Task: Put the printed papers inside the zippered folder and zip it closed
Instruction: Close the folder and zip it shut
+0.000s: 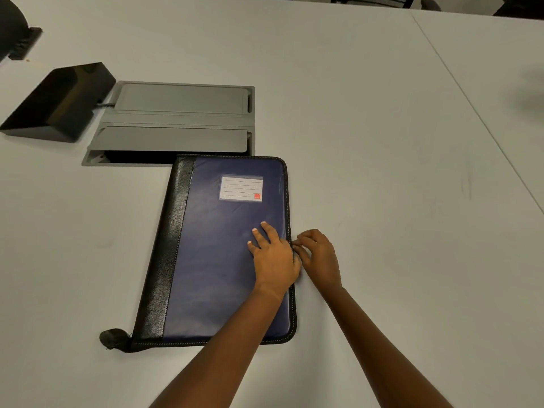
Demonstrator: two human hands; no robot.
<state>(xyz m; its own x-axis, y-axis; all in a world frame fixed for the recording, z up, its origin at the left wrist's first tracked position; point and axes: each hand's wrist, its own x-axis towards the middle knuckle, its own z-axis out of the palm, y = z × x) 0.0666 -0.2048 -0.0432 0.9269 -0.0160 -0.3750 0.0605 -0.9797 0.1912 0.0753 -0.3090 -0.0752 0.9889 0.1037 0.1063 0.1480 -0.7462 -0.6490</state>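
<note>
Zippered folder lies flat, cover closed, mid-table; grey hatch at its 11 o'clock; left hand spread, fingers straight, pressing cover near the 3 o'clock edge; right hand curled, fingertips pinching the zip there.

a big white table with a thin line running across its right side holds a flat blue zip folder with a black strip, cover down, near the front. its far edge covers a bit of a grey metal lid plate set in the table top. a black slanted box rests just left of that plate.
</note>
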